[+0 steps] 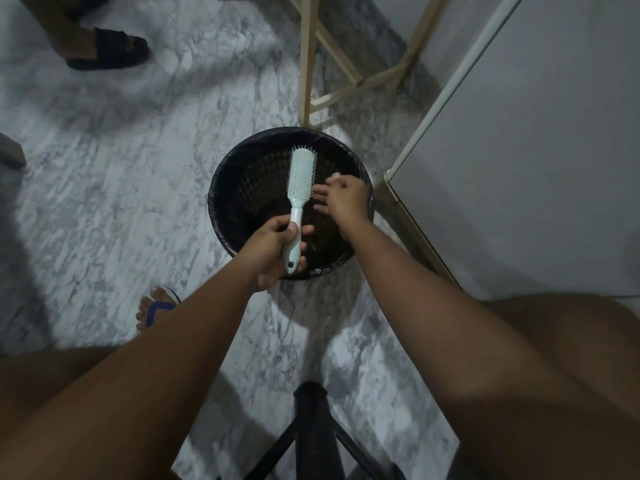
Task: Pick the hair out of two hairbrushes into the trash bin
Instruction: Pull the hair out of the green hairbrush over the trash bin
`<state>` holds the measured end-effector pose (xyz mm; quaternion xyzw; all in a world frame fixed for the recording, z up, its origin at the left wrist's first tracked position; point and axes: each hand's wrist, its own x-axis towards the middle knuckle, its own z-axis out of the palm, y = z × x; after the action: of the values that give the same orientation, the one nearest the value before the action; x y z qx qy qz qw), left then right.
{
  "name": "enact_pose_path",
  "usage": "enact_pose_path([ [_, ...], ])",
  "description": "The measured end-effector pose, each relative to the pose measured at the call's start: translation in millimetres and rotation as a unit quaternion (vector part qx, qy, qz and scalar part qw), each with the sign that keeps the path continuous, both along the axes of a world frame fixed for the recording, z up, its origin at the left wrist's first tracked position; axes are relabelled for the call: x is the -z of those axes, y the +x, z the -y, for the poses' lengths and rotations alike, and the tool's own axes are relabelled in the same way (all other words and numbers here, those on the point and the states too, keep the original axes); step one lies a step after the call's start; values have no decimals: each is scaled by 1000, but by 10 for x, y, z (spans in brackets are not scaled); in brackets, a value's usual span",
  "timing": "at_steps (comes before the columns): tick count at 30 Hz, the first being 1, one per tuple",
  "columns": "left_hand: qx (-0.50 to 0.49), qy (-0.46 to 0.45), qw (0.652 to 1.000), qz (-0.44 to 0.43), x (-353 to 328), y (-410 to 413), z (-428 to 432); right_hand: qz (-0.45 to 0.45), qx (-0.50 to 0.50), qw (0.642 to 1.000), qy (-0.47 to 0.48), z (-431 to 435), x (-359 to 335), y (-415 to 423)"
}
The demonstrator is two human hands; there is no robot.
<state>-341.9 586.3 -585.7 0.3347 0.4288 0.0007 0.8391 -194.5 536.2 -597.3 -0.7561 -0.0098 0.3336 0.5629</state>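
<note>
A pale mint hairbrush [300, 174] is held over the round black trash bin [221, 188], bristles up and head pointing away from me. My left hand [273, 249] grips its handle near the bin's front rim. My right hand [341, 199] hovers over the bin just right of the brush head, fingers loosely spread and slightly blurred; I cannot tell whether hair is pinched in them. Dark clumps lie at the bin's bottom. No second brush is in view.
The bin stands on a grey marble floor [121, 202]. A wooden frame leg [304, 64] rises behind it and a white cabinet [519, 150] stands at the right. Another person's sandalled foot [107, 50] is at the top left. A black stool [311, 427] is below me.
</note>
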Motion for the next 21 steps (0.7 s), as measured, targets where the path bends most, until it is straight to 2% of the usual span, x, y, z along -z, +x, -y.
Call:
enact_pose_path([
  [2,2,-1,1000,-2,15,-10,13,46,-9,999,-14,-14,-7,15],
  [6,25,19,999,-14,62,-50,37,180,-153,967,-94,-46,-51,21],
  [11,39,12,999,-10,37,-68,62,260,-105,953,-113,-133,-102,138],
  [17,46,-20,999,1,40,-111,22,276,-83,945,-152,-186,-126,313],
  [19,43,-24,999,3,41,-115,14,248,-54,955,-153,-191,-89,339],
  [21,41,-29,999,9,39,-119,6,164,-15,981,-106,-172,-88,348],
])
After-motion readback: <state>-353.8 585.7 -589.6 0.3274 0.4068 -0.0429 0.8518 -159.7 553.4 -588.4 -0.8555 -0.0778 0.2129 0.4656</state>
